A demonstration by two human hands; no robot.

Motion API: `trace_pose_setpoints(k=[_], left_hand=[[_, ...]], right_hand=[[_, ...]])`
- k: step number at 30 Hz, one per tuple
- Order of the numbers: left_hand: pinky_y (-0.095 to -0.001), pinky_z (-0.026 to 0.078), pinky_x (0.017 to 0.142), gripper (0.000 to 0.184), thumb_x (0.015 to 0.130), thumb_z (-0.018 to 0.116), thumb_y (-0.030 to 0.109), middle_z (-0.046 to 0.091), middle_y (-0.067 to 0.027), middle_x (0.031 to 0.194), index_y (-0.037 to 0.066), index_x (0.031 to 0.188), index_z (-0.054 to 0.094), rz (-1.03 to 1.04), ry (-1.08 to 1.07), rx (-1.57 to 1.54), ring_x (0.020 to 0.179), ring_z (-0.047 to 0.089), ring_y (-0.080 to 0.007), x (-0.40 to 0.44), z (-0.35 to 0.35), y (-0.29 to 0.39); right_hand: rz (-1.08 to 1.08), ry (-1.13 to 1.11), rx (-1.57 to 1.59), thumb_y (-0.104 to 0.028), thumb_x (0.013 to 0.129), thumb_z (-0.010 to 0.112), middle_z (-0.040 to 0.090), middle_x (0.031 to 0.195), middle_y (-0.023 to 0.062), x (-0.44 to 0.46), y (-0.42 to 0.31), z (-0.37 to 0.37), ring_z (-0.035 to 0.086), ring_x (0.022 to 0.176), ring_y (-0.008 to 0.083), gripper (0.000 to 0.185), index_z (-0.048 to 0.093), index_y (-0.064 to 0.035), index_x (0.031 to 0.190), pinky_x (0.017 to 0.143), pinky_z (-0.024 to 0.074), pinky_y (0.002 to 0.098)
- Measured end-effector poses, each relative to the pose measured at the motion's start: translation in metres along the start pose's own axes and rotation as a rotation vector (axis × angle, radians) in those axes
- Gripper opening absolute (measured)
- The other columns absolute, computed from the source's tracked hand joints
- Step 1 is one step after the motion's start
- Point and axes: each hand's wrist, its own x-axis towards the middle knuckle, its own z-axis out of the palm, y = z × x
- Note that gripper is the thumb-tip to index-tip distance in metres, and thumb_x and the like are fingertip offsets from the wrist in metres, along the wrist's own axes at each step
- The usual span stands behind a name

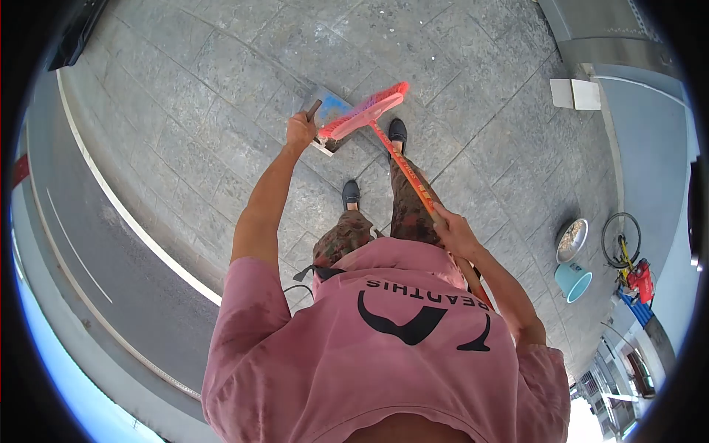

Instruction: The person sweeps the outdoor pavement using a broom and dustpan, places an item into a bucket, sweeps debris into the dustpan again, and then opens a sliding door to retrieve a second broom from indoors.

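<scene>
My left hand (300,131) is closed around the short dark handle of a dustpan (334,103), a flat metal-looking pan with a blue patch. My right hand (456,232) grips the orange patterned stick of a broom (367,117), whose upper end runs back past my right hip. The broom's pink head, with red and purple bristles, lies across the dustpan and hides part of it. Whether the bristles touch the pan, I cannot tell. Both tools are in front of my feet, over the grey paving.
Grey stone-patterned paving (221,96) surrounds my feet. A road (111,244) with a pale kerb runs along the left. On the right are a white box (576,94), a metal basin (573,241) with pale contents, a light-blue bucket (573,283) and a yellow-and-red wheeled object (635,277).
</scene>
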Motion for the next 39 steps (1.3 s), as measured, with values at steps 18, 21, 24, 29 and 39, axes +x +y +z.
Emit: trace_pose_setpoints(k=[18, 21, 24, 29, 39], left_hand=[[-0.0416, 0.045, 0.064, 0.011, 0.071, 0.055, 0.011, 0.057, -0.0218, 0.072, 0.001, 0.075, 0.054, -0.282, -0.068, 0.151, 0.072, 0.056, -0.038, 0.043, 0.008, 0.011], [-0.0412, 0.045, 0.064, 0.011, 0.071, 0.056, 0.011, 0.057, -0.0217, 0.072, 0.001, 0.075, 0.054, -0.297, -0.069, 0.175, 0.072, 0.056, -0.0377, 0.044, 0.008, 0.011], [-0.0411, 0.045, 0.064, 0.011, 0.071, 0.056, 0.01, 0.057, -0.0216, 0.072, 0.001, 0.075, 0.054, -0.31, -0.076, 0.188, 0.073, 0.056, -0.0377, 0.046, 0.009, 0.012], [-0.0421, 0.045, 0.064, 0.011, 0.072, 0.056, 0.011, 0.057, -0.0219, 0.073, 0.001, 0.076, 0.054, -0.338, -0.112, 0.177, 0.073, 0.056, -0.038, 0.045, 0.007, 0.023], [-0.0435, 0.045, 0.064, 0.011, 0.071, 0.055, 0.01, 0.058, -0.0217, 0.072, 0.001, 0.076, 0.054, -0.311, -0.065, 0.214, 0.072, 0.056, -0.0382, 0.041, 0.014, 0.012]], right_hand=[[-0.361, -0.13, -0.422, -0.003, 0.076, 0.043, 0.052, 0.068, 0.0288, 0.173, -0.06, -0.116, 0.052, 0.07, 0.0451, 0.042, 0.034, -0.0008, 0.117, 0.06, 0.0402, 0.0473], [-0.376, -0.119, -0.429, -0.003, 0.078, 0.042, 0.045, 0.061, 0.0205, 0.18, -0.059, -0.121, 0.043, 0.056, 0.0299, 0.042, 0.035, -0.0059, 0.12, 0.053, 0.0374, 0.0368], [-0.375, -0.108, -0.451, -0.004, 0.079, 0.042, 0.041, 0.057, 0.0148, 0.186, -0.056, -0.122, 0.039, 0.05, 0.0213, 0.043, 0.035, -0.0086, 0.121, 0.048, 0.0356, 0.0314], [-0.21, -0.181, -0.384, -0.005, 0.08, 0.042, 0.044, 0.06, 0.0158, 0.185, -0.065, -0.129, 0.042, 0.054, 0.0258, 0.042, 0.034, -0.0065, 0.121, 0.05, 0.0371, 0.0337], [-0.35, -0.03, -0.285, -0.003, 0.078, 0.043, 0.044, 0.06, 0.0149, 0.137, -0.137, -0.179, 0.045, 0.053, 0.0195, 0.048, 0.032, -0.0063, 0.125, 0.052, 0.0393, 0.0298]])
